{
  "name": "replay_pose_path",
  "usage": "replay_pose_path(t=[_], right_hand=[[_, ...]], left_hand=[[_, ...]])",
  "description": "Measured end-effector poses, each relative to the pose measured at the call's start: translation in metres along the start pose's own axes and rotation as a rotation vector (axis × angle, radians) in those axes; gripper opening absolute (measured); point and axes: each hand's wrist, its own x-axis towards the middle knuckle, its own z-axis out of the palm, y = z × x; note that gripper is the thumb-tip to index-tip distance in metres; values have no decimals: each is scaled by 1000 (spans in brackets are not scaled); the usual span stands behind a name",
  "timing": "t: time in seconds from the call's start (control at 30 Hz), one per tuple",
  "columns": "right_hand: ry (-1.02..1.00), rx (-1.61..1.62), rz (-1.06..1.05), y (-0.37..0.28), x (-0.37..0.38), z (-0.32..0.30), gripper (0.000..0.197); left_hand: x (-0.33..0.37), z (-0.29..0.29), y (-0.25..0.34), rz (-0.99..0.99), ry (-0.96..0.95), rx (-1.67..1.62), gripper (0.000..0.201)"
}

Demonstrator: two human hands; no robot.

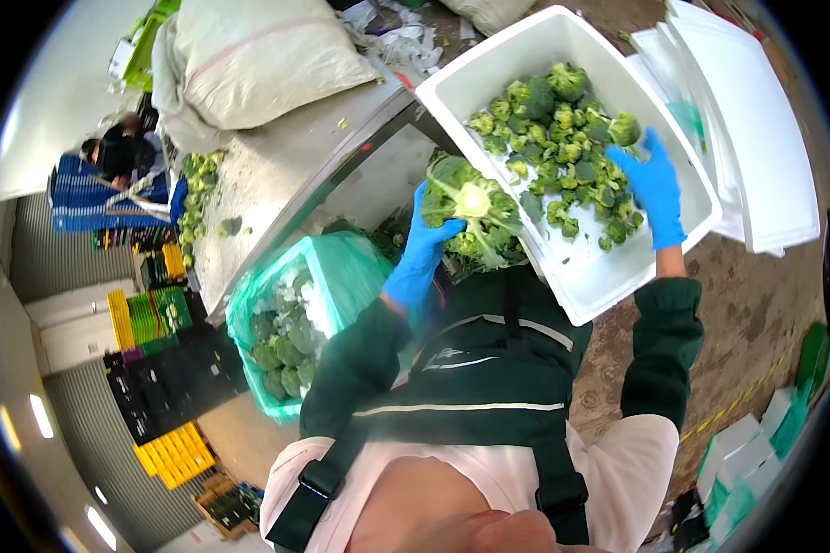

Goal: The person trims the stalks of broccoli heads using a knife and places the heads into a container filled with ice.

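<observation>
In my left hand [421, 241], at the left side of the white tub, is a broccoli head [471, 201] with its pale cut stem turned up. The gloved fingers and thumb close round its edge. Over the right part of the white tub [576, 288] my right hand [655, 189] is open, thumb and fingers apart. Just beyond its fingertips is a single broccoli floret [624, 129]; I cannot tell whether they touch. Many loose broccoli florets [563, 152] lie in the tub. Both hands wear blue gloves.
Whole broccoli heads sit in a crate lined with green plastic [346, 267] at my left. Beyond it stands a metal table [286, 175] bearing a large pale sack [263, 64] and more florets [196, 198]. White boxes [756, 138] are stacked at right. Another person [127, 152] is far left.
</observation>
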Motion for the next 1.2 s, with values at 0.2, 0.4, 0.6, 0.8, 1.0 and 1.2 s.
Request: replay_pose_path(t=[0.2, 0.4, 0.6, 0.8, 1.0, 1.2], right_hand=[[-651, 582, 314, -37, -173, 139, 52], [-794, 313, 298, -46, -180, 134, 54], [-551, -488, -535, -29, -154, 94, 58], [-766, -17, -74, -84, -127, 84, 56], [-603, -146, -248, -22, -158, 111, 47], [-635, -741, -599, -44, -154, 62, 50]], left_hand=[[-118, 3, 96, -199, 94, -433, 92], [-107, -9, 86, -159, 69, -334, 89], [-81, -6, 107, -223, 50, -173, 76], [-76, 1, 121, -320, -318, -461, 74], [-100, -9, 51, -125, 136, -155, 110], [-93, -17, 72, -87, 16, 69, 109]])
